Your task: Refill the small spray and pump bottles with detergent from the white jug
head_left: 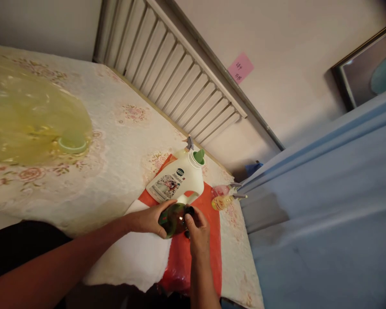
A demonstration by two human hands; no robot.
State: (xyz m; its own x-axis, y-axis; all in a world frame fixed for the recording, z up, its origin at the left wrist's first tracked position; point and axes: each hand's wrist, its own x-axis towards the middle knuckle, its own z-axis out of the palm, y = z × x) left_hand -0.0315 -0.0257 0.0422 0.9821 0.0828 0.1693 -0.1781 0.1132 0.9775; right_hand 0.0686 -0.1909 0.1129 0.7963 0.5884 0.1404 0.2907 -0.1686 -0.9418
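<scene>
My left hand (152, 219) is wrapped around the body of a dark green see-through bottle (173, 221). At the bottle's black top (189, 210), the thumb and fingers of my right hand (197, 225) are closed. A small dark thing (187, 234) shows just below the right thumb; I cannot make out what it is. Right behind the bottle stands a large white detergent jug (183, 178) with a handle, a printed label and a green spout insert (199, 156) in its uncapped mouth.
A red sheet (209, 249) and a white cloth (131, 262) lie under my hands on the flowered tablecloth (116, 150). Spray bottles (221, 201) stand at the right, another sprayer (189, 143) behind the jug. A yellow plastic bag (35, 111) is at left, a radiator (167, 64) behind, a blue curtain (324, 193) right.
</scene>
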